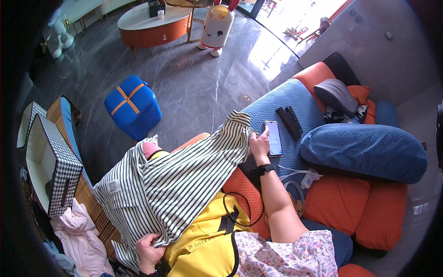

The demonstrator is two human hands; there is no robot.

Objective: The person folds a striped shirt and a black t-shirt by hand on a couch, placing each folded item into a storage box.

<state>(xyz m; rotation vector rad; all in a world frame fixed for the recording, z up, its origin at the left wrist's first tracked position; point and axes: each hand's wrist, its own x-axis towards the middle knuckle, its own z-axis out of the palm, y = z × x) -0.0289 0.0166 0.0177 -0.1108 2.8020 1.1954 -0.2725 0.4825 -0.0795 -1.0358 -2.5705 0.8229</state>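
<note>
Showing glossy grey floor [184,87] at upper centre, an orange-sided table [154,37] at upper left, a blue-and-orange sofa [339,201] at right. Glaring white through a doorway [279,23] at upper right.

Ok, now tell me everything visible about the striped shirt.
The striped shirt looks like soft cloth, white with dark stripes, bearing a small pale label. It lies spread and creased, partly over a yellow garment. The left hand grips its lower edge; one sleeve reaches toward the right hand, contact there unclear.

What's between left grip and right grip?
Head view: a dark-and-white striped fabric shirt spans from the left grip to beside the right grip.
</note>
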